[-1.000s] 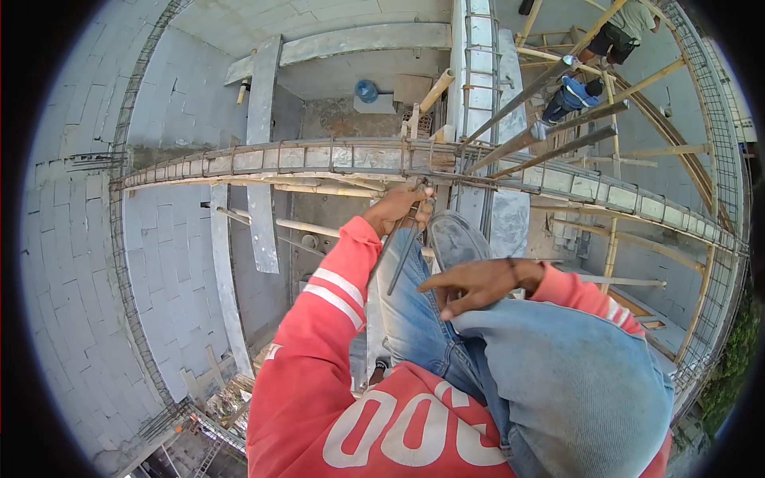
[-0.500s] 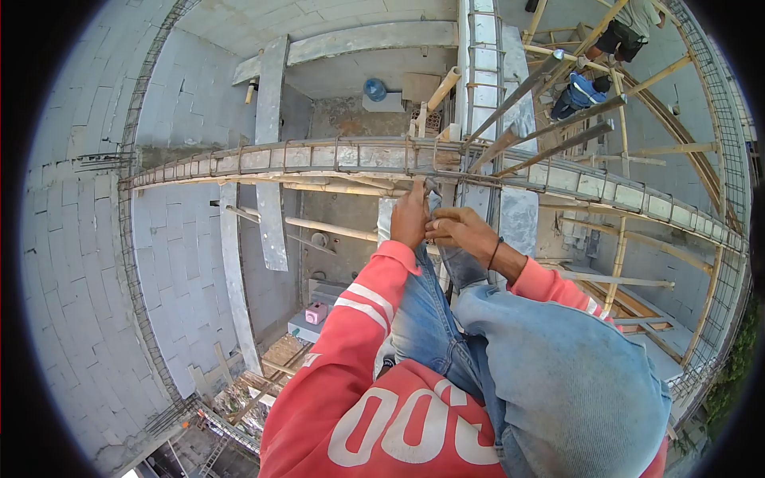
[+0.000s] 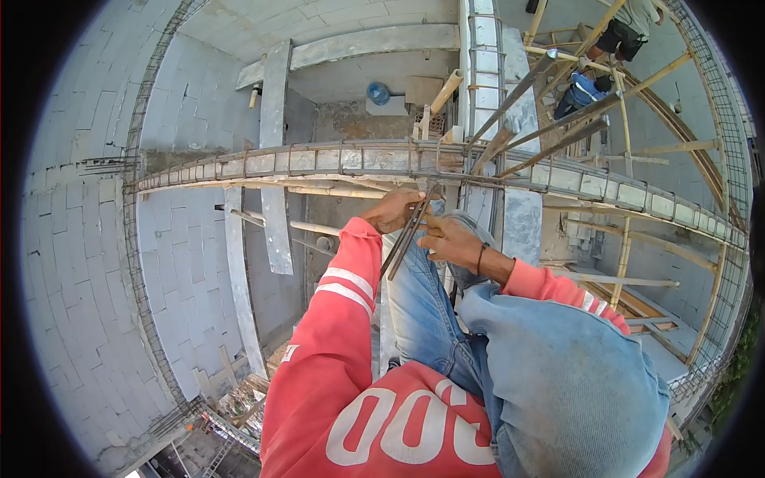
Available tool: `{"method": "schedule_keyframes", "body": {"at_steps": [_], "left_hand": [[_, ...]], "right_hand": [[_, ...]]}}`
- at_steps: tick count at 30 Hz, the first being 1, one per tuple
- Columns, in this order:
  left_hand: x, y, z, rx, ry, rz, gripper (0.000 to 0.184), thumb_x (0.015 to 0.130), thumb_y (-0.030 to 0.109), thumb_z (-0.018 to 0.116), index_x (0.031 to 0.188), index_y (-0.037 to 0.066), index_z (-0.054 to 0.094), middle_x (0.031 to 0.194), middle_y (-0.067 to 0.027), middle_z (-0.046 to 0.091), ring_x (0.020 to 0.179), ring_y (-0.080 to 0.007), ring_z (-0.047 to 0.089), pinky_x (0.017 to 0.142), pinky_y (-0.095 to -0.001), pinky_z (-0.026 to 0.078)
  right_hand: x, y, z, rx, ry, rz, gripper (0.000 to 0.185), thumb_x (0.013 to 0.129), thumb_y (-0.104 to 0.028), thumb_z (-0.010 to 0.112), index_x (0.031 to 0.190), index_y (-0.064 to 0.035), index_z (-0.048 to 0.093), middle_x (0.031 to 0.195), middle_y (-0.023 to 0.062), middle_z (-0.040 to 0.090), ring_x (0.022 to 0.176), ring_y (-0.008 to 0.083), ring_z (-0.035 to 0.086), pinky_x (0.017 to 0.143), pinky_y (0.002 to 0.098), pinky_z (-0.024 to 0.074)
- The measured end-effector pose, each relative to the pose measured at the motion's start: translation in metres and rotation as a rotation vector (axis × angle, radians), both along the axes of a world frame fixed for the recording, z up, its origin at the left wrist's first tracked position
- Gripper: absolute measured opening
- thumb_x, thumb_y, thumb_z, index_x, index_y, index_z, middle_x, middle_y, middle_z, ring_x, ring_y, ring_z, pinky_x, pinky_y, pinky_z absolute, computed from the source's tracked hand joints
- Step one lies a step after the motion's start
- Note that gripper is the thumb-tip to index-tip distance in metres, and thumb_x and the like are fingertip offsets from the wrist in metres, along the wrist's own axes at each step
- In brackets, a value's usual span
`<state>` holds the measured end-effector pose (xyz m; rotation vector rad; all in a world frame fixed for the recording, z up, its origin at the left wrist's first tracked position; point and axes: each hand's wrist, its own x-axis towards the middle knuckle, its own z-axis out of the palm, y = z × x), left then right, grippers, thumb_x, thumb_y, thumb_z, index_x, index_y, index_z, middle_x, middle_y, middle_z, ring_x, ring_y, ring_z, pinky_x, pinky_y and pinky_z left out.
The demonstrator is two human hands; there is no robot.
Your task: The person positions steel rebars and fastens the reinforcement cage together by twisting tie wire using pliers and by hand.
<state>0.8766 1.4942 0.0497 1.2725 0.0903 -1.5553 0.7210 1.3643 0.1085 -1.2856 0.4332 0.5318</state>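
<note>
My left hand (image 3: 392, 211) is closed on a pair of dark pincers (image 3: 409, 233). The two long handles slant down and to the left over my jeans (image 3: 418, 279), and the head points up toward the reinforcing cage (image 3: 366, 157). Close on the right, my right hand (image 3: 456, 241) has its fingers curled in against the pincers; whatever they pinch is too small or hidden to make out. Both hands are just on my side of the cage, whose steel bars and stirrups run across the view.
Another steel cage (image 3: 483, 72) meets this one from the far side. Several bars and poles (image 3: 558, 147) jut up at the right. Metal planks (image 3: 276, 159) lie across the drop on the left. Two people work among bamboo scaffolding (image 3: 621, 103) at the upper right.
My left hand has turned and shifted left, and the pincers' handles now show, swung down to the left. My right hand has dropped slightly, with its fingers more curled.
</note>
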Motion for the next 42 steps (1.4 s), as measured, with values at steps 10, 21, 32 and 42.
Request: {"method": "schedule_keyframes", "body": {"at_steps": [10, 21, 32, 42], "left_hand": [[-0.006, -0.006, 0.017, 0.014, -0.286, -0.064, 0.035, 0.101, 0.022, 0.051, 0.124, -0.001, 0.062, 0.099, -0.0107, 0.066, 0.093, -0.0192, 0.063, 0.08, -0.0349, 0.052], [0.002, -0.044, 0.157, -0.079, -1.278, 0.143, 0.056, 0.092, 0.038, 0.067, 0.133, 0.001, 0.057, 0.115, -0.0161, 0.067, 0.109, -0.0267, 0.063, 0.091, -0.0392, 0.05], [0.006, -0.109, 0.229, -0.75, -1.154, 0.101, 0.072, 0.094, 0.054, 0.06, 0.142, 0.003, 0.047, 0.129, -0.0142, 0.06, 0.122, -0.0233, 0.056, 0.101, -0.0375, 0.043], [-0.013, -0.156, 0.229, -0.825, -0.99, 0.253, 0.051, 0.094, 0.044, 0.062, 0.067, 0.004, 0.047, 0.062, 0.0055, 0.04, 0.061, -0.0072, 0.032, 0.053, -0.0301, 0.024]], "right_hand": [[0.033, 0.024, -0.048, 0.222, 0.304, -0.111, 0.026, 0.092, -0.025, 0.059, 0.111, -0.0085, 0.054, 0.097, 0.0028, 0.056, 0.088, 0.0159, 0.056, 0.075, 0.0347, 0.0474], [0.031, 0.029, -0.017, 0.352, 0.393, -0.338, 0.029, 0.088, -0.035, 0.071, 0.101, -0.0135, 0.058, 0.088, 0.0012, 0.062, 0.079, 0.0181, 0.063, 0.067, 0.0389, 0.0491], [0.012, 0.025, -0.025, 0.181, 0.292, -0.434, 0.02, 0.09, -0.023, 0.074, 0.081, -0.0124, 0.06, 0.076, -0.0022, 0.063, 0.07, 0.007, 0.054, 0.058, 0.0273, 0.043], [-0.046, -0.028, -0.005, 0.08, -0.241, -0.165, 0.046, 0.099, -0.04, 0.061, 0.127, -0.0048, 0.065, 0.083, -0.0079, 0.051, 0.077, 0.0054, 0.044, 0.069, 0.0219, 0.0373]]}}
